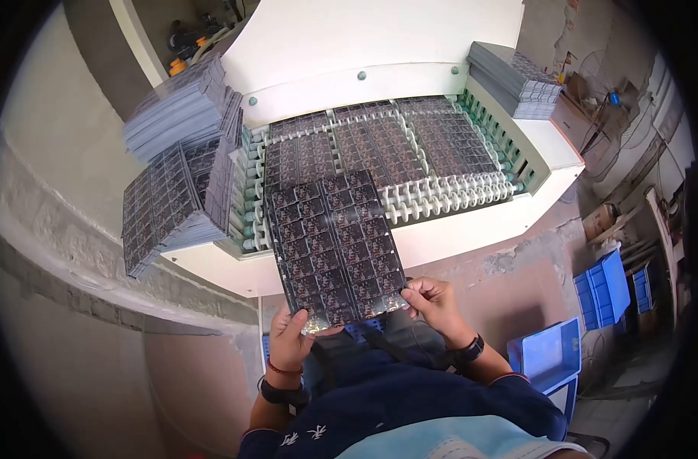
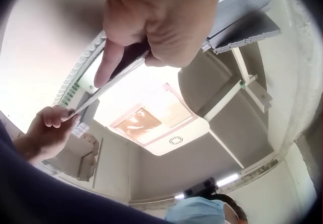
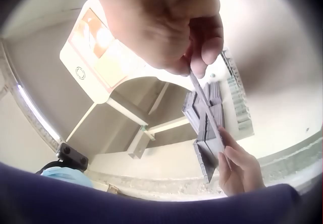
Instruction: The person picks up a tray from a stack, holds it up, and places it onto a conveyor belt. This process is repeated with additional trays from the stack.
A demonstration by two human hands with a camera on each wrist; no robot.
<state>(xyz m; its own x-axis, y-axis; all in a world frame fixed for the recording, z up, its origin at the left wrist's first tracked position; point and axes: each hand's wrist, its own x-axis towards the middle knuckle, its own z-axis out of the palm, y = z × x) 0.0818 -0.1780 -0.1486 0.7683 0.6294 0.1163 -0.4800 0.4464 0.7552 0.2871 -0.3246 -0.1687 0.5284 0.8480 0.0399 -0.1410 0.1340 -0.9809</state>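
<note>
In the head view, a dark circuit board panel (image 1: pixel 337 252) with a grid of repeated printed units is held in front of the body, its far end overlapping the machine's front rollers. My left hand (image 1: pixel 290 340) pinches its near left corner, thumb on top. At the near right corner, my right hand (image 1: pixel 434 306) grips the edge between thumb and fingers. The right wrist view shows the panel (image 3: pixel 206 103) edge-on as a thin sheet between both hands. Similar panels (image 1: pixel 375 149) lie in rows on the white roller conveyor (image 1: pixel 448 197) beyond.
Stacked panels (image 1: pixel 165 195) lean at the conveyor's left side, with another stack (image 1: pixel 173 107) behind. More panels (image 1: pixel 517 76) are piled at the machine's right. The white machine hood (image 1: pixel 364 46) rises at the back. Blue bins (image 1: pixel 548 356) and a fan (image 1: pixel 605 84) stand on the right.
</note>
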